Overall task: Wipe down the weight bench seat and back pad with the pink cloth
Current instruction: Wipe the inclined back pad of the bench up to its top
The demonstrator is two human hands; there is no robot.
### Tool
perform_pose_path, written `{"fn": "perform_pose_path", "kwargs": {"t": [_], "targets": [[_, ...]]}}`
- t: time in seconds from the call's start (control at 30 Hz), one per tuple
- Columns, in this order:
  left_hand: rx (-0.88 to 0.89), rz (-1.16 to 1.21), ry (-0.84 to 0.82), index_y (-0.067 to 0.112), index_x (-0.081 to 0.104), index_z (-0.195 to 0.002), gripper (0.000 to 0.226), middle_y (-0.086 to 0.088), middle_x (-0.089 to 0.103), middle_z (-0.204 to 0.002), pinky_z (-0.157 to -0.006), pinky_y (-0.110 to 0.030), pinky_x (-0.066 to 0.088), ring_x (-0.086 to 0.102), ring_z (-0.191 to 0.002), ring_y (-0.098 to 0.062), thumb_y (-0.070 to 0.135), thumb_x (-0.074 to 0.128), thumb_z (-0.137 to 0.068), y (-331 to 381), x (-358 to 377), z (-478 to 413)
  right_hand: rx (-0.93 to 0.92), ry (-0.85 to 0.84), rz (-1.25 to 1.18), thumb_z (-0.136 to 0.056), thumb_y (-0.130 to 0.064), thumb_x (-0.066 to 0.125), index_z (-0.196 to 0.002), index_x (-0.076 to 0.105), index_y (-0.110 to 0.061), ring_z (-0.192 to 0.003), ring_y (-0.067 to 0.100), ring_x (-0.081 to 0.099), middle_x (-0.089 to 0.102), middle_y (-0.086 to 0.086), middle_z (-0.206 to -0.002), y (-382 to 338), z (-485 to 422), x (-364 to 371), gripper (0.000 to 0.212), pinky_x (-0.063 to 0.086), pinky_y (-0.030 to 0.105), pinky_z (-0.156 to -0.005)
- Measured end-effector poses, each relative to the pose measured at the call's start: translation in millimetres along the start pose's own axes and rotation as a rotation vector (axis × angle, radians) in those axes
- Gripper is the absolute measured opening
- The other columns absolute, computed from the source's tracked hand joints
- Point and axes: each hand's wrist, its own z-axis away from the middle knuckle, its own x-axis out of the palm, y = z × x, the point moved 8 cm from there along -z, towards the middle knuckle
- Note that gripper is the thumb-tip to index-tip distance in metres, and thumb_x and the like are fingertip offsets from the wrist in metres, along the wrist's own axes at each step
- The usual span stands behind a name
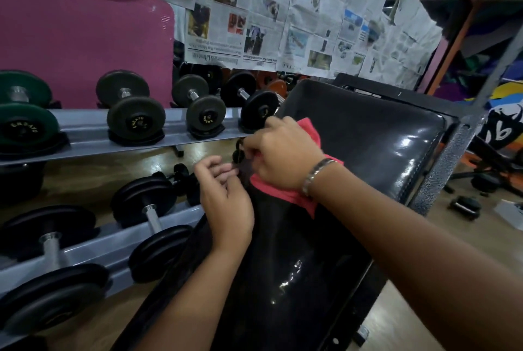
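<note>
Your right hand (280,155) lies on the cloth (271,188), fingers (254,144) curled over its bunched left edge. The cloth sits at the left side of the bench, where the seat (297,265) meets the back pad (368,138), just beside a black knob (239,152).

Your left hand (226,197) is at the seat's left edge with its fingers loosely curled. Whether they pinch anything there, I cannot tell.

You look to be working the joint between the two pads. Spread the cloth flatter under your palm so more of it meets the surface. Press it into the seam, then draw long overlapping strokes across the back pad towards its glossy right side. Steady the seat with your left hand, and keep the cloth from snagging on the knob.
</note>
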Motion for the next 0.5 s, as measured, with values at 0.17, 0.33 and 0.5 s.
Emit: {"fn": "perform_pose_path", "kwargs": {"t": [0.17, 0.33, 0.5], "targets": [[-0.031, -0.146, -0.114, 0.021, 0.062, -0.097, 0.033, 0.004, 0.068, -0.099, -0.087, -0.02, 0.046, 0.065, -0.098, -0.009, -0.008, 0.047, -0.092, -15.1, -28.2, -11.2, 0.09, 0.106, 0.133, -0.081, -0.022, 0.056, -0.088, 0.069, -0.027, -0.092, 0.028, 0.054, 0.069, -0.002, -0.08, 11.0, 2.1, -6.6, 0.016, 0.032, 0.036, -0.072], [-0.016, -0.482, -0.267, 0.037, 0.062, -0.114, 0.033, 0.027, 0.056, -0.113, -0.104, -0.036, 0.045, 0.053, -0.12, -0.008, 0.01, 0.051, -0.098, -43.2, -58.3, 5.2, 0.109, 0.137, 0.035, -0.078, -0.025, 0.054, -0.084, 0.064, -0.025, -0.089, 0.028, 0.054, 0.068, -0.002, -0.082, 44.6, 6.4, -33.8, 0.011, 0.035, 0.037, -0.073], [0.071, -0.577, -0.267, 0.03, 0.061, -0.118, 0.029, 0.018, 0.057, -0.115, -0.103, -0.038, 0.044, 0.049, -0.117, -0.009, 0.012, 0.05, -0.099, -38.0, -47.9, 3.4, 0.493, 0.226, 0.013, -0.083, -0.012, 0.054, -0.097, 0.072, -0.014, -0.098, 0.042, 0.058, 0.07, 0.02, -0.094, 140.9, -18.3, -55.4, 0.023, 0.035, 0.037, -0.071]]}}
